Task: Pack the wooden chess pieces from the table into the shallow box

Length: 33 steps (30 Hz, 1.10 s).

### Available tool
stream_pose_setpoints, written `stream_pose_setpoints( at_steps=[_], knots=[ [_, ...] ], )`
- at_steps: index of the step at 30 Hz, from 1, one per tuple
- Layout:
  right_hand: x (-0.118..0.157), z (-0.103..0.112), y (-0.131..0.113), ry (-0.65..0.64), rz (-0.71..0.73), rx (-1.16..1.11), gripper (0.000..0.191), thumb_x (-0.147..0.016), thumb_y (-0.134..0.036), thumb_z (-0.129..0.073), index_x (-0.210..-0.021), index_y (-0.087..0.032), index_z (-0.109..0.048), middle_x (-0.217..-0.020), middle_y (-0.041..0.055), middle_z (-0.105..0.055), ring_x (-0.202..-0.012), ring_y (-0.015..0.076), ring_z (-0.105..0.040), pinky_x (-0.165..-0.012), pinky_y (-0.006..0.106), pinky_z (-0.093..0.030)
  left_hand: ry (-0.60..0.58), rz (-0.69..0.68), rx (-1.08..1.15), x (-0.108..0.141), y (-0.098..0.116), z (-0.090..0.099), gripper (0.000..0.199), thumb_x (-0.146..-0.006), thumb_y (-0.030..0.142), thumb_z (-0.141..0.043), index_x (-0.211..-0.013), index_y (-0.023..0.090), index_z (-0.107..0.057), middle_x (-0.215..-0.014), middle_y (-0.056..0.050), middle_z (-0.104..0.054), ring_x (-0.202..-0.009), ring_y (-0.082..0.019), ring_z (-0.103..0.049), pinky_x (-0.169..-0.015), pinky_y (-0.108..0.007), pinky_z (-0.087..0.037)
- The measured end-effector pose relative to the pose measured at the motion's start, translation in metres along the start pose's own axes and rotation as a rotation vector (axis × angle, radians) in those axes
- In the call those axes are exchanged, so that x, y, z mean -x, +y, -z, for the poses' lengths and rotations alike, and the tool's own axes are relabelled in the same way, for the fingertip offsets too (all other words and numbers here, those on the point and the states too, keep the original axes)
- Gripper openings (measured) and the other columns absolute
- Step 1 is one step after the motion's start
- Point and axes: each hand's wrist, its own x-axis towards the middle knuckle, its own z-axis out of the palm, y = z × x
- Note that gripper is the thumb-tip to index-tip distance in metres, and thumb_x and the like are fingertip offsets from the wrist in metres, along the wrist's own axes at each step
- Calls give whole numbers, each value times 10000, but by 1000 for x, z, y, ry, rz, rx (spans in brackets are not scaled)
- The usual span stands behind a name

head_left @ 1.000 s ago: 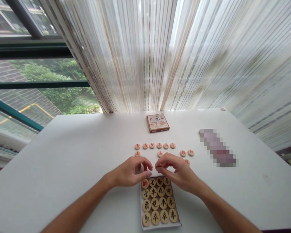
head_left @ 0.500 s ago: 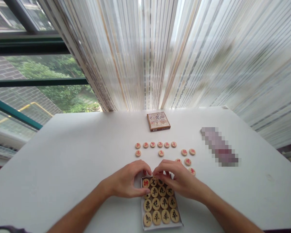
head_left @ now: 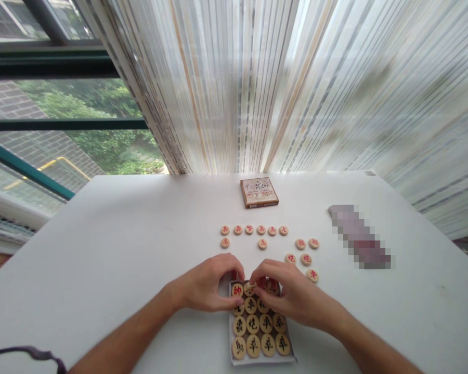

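Note:
A shallow white box (head_left: 264, 363) holds rows of round wooden Chinese chess pieces, mostly with black characters; a red-marked piece (head_left: 237, 290) lies in its far left corner. My left hand (head_left: 208, 283) curves around that corner, its thumb on the left edge and its fingertips at the far edge. Over the far row, my right hand (head_left: 286, 288) pinches a pale chess piece (head_left: 251, 285), partly covered by the fingers. Several pieces in the right part of the far rows are hidden beneath this hand.
Beyond the hands, red-marked pieces (head_left: 261, 230) lie in a row, with others (head_left: 306, 259) scattered to the right. A flat printed box (head_left: 259, 192) sits near the table's (head_left: 140, 228) far edge. A blurred-out long object (head_left: 361, 236) lies at right; a curtain (head_left: 234, 93) hangs behind.
The view has shifted slightly, moving things a little to the right in the picture. My right hand has shifted slightly over the far row, uncovering more of a red-marked piece beyond it.

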Motion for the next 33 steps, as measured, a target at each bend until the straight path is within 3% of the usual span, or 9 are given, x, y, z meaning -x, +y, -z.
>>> stream_pose_setpoints(
  at_steps=[20,33],
  knots=[
    [0,-19,14,40,105,171,86,-904,-155,-643,-938,-220,-687,-903,40,-646,-850,175,-624,-739,277,-496,0,-34,-25,-2,1,0,242,-755,214,-745,-971,197,-638,-930,-41,-670,-870,-188,-605,-826,-299,-491],
    [2,-13,6,-34,98,197,133,-876,-201,-699,-1007,-224,-686,-961,49,-644,-892,188,-631,-765,283,-506,-17,-47,-38,-2,1,0,246,-764,208,-744,-983,196,-632,-954,-45,-680,-882,-192,-605,-839,-315,-481]
  ],
)
